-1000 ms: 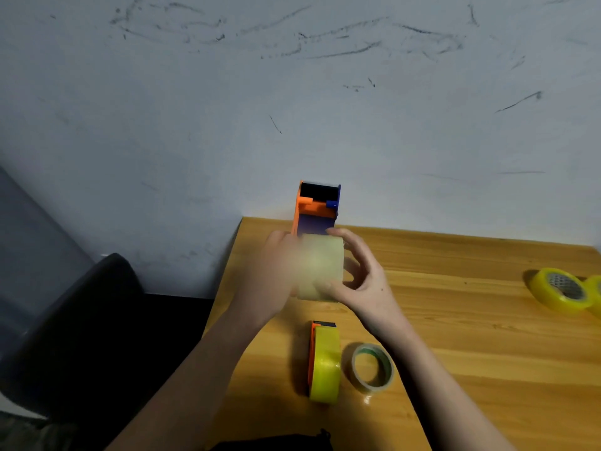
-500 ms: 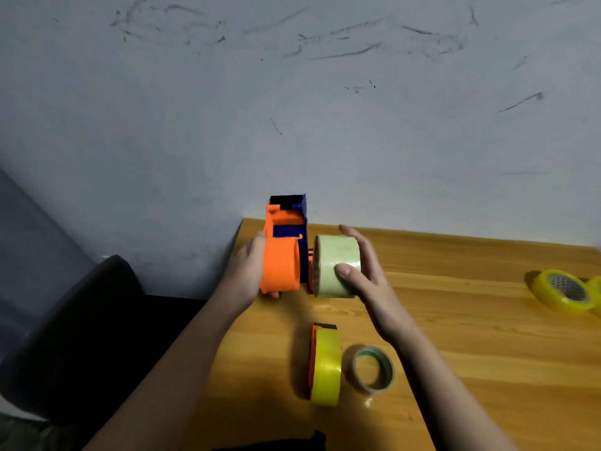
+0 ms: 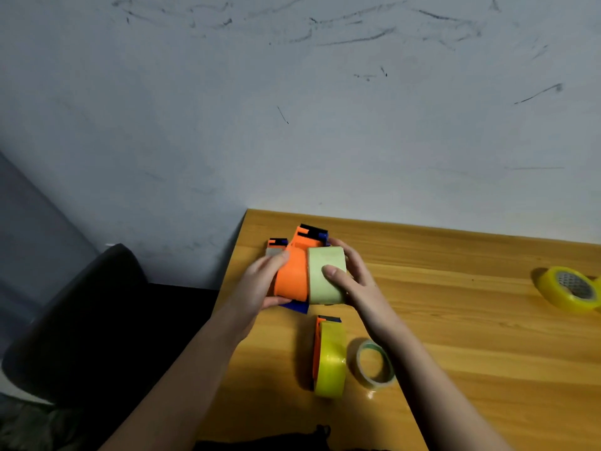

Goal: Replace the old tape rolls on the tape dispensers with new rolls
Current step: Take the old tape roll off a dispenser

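Pale roll [image 3: 326,275] against orange dispenser [image 3: 291,277]

Legible markings: none.

No text, label, brand, number or sign is showing readably on any surface; the dark strokes on the wall [image 3: 341,40] are forming scuffs and scribbles, not letters, and the pattern inside the core of the yellow tape roll [image 3: 567,292] at the table's right edge is appearing too small and blurred to read.
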Demonstrator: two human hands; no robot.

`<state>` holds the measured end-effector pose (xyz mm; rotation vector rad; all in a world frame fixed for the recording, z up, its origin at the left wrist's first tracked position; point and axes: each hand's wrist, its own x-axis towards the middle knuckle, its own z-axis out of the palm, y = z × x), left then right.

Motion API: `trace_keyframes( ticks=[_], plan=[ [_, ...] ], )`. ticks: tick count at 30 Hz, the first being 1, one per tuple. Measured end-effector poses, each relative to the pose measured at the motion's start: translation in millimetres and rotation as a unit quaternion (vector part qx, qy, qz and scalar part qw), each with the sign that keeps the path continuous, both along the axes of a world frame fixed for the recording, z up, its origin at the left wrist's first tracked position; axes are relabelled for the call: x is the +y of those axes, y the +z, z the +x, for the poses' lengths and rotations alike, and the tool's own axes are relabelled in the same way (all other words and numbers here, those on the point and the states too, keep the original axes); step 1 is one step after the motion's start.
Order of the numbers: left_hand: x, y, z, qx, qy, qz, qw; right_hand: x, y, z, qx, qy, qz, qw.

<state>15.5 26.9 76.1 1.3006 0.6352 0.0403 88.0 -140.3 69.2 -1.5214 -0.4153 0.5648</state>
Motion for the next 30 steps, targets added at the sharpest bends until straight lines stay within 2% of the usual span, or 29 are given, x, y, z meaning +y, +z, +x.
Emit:
trace_keyframes(
  ticks=[3,6,13,21,30],
  plan=[
    [8.2,-12.5,-9.1,0.019,0.058,-0.029,0.998,-4.8,-5.0,3.4,0.037,-0.057,0.021,0.997],
    [12.1,-34.1,-21.4,0.065,0.051,-0.004,0.997,-10.0,-12.6,6.7,0.077,-0.101,0.019,0.992],
    [-1.2,-82.1,-46.1,0.126,0.079,-0.035,0.988,-11.1,-38.0,-2.9,0.164,-0.104,-0.020,0.981],
    [-3.8,-115.8,-52.5,0.161,0.088,-0.066,0.981,-20.4,-45.2,-6.4,0.161,-0.093,-0.042,0.982],
    [-3.4,-136.0,-51.4,0.204,0.081,-0.049,0.974,-28.7,-52.7,4.8,0.153,-0.157,-0.050,0.974]
  ],
)
